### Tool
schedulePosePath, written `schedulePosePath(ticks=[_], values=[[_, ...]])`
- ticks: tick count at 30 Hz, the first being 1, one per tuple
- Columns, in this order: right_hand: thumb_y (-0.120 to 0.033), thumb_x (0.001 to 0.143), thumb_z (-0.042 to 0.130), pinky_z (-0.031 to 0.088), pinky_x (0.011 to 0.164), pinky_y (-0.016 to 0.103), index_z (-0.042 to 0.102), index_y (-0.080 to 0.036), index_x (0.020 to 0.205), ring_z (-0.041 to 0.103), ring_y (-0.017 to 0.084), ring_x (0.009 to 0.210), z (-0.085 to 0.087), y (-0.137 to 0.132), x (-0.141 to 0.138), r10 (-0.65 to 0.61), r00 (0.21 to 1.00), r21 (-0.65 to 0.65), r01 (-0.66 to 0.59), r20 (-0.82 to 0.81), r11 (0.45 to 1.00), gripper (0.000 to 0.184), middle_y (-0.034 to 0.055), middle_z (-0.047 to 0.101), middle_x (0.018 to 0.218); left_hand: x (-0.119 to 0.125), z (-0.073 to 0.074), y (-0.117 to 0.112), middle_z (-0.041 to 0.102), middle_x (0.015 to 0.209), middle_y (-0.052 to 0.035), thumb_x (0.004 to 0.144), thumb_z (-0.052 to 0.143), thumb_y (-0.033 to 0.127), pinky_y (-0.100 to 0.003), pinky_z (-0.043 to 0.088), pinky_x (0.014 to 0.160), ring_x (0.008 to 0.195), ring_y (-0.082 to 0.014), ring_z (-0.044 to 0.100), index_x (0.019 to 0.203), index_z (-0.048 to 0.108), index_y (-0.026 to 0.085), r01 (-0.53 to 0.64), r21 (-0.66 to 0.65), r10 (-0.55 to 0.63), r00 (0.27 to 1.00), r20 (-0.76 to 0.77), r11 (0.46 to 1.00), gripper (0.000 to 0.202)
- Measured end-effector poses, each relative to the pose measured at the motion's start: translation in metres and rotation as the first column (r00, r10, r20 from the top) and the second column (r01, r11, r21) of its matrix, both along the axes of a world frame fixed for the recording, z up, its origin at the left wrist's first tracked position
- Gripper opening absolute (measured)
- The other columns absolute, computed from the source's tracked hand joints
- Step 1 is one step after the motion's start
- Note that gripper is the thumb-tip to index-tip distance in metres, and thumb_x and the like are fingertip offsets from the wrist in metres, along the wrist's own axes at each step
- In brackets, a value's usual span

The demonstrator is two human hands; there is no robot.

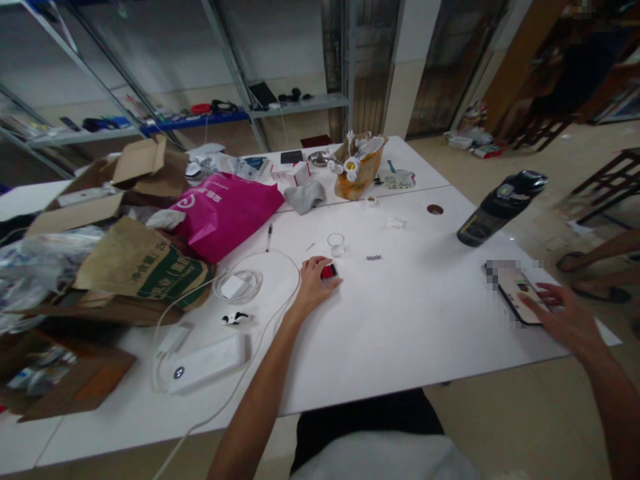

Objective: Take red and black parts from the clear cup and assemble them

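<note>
My left hand (319, 285) rests on the white table, thumb and fingers curled around a small clear box (329, 271) with red and black pieces in it. Just beyond stands a small clear glass cup (336, 244). A short row of small dark pieces (373, 257) lies to the right of the cup. Over at the table's right edge, my right hand (567, 319) touches a smartphone (520, 293) with a lit screen. Its fingers are apart, reaching over the phone's near right side. The phone appears to lie on the table.
A black bottle (500, 210) stands beyond the phone. At left are a white power bank (210, 363), a coiled cable (237, 285), a pen (270, 237), a pink bag (225, 210) and cardboard boxes (75, 380). A paper bag (357, 177) stands farther back. People are at right.
</note>
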State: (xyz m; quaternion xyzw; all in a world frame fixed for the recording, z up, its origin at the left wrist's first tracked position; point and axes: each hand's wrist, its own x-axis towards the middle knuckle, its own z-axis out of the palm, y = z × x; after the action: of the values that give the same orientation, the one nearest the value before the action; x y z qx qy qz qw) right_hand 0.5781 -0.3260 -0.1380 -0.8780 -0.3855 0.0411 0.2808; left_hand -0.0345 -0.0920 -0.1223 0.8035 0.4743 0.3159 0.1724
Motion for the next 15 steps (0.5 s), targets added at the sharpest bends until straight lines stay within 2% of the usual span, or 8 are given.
schedulePosePath(ticks=[2, 5, 7, 11, 15], values=[[-0.094, 0.07, 0.072, 0.061, 0.094, 0.059, 0.072, -0.022, 0.129, 0.076, 0.041, 0.105, 0.009, 0.001, -0.008, -0.005, 0.997, -0.075, -0.001, -0.074, 0.997, 0.093, 0.0172, 0.078, 0.119, 0.0, 0.0, 0.0, 0.069, 0.147, -0.0107, 0.085, 0.101, 0.031, -0.059, 0.053, 0.123, 0.135, -0.0368, 0.062, 0.142, 0.073, 0.027, -0.003, 0.003, 0.003, 1.0, -0.006, 1.0, 0.063], [-0.096, 0.068, 0.072, 0.058, 0.106, 0.061, 0.073, -0.021, 0.131, 0.073, 0.043, 0.113, 0.013, 0.004, -0.011, 0.023, 0.999, -0.103, -0.028, -0.049, 0.994, 0.098, 0.0189, 0.076, 0.127, -0.001, 0.002, -0.001, 0.069, 0.147, -0.0104, 0.086, 0.101, 0.032, -0.059, 0.054, 0.123, 0.135, -0.0366, 0.062, 0.141, 0.073, 0.027, 0.004, 0.004, -0.004, 1.0, -0.012, 1.0, 0.062], [-0.094, 0.069, 0.071, 0.058, 0.108, 0.06, 0.074, -0.021, 0.131, 0.073, 0.043, 0.114, 0.013, 0.006, -0.008, 0.028, 0.999, -0.126, -0.033, -0.046, 0.991, 0.096, 0.0188, 0.076, 0.128, -0.001, 0.002, -0.001, 0.069, 0.148, -0.0103, 0.086, 0.101, 0.033, -0.059, 0.054, 0.123, 0.135, -0.0364, 0.062, 0.141, 0.073, 0.027, 0.011, 0.005, -0.011, 1.0, -0.014, 1.0, 0.062], [-0.083, 0.077, 0.06, 0.058, 0.106, 0.058, 0.076, -0.019, 0.128, 0.074, 0.042, 0.109, 0.011, 0.005, -0.001, -0.009, 0.998, -0.136, 0.002, -0.056, 0.991, 0.083, 0.0176, 0.077, 0.113, -0.002, 0.002, 0.0, 0.069, 0.148, -0.0105, 0.087, 0.101, 0.034, -0.059, 0.053, 0.124, 0.136, -0.0362, 0.063, 0.142, 0.072, 0.027, 0.02, 0.007, -0.02, 1.0, -0.017, 1.0, 0.062], [-0.084, 0.079, 0.059, 0.058, 0.104, 0.058, 0.077, -0.019, 0.128, 0.074, 0.041, 0.107, 0.015, 0.004, -0.003, -0.016, 0.998, -0.135, 0.008, -0.061, 0.991, 0.083, 0.0174, 0.077, 0.111, -0.002, 0.0, 0.001, 0.07, 0.147, -0.0105, 0.087, 0.1, 0.033, -0.059, 0.054, 0.123, 0.136, -0.0366, 0.062, 0.141, 0.073, 0.027, 0.017, 0.01, -0.017, 1.0, -0.018, 1.0, 0.061]])
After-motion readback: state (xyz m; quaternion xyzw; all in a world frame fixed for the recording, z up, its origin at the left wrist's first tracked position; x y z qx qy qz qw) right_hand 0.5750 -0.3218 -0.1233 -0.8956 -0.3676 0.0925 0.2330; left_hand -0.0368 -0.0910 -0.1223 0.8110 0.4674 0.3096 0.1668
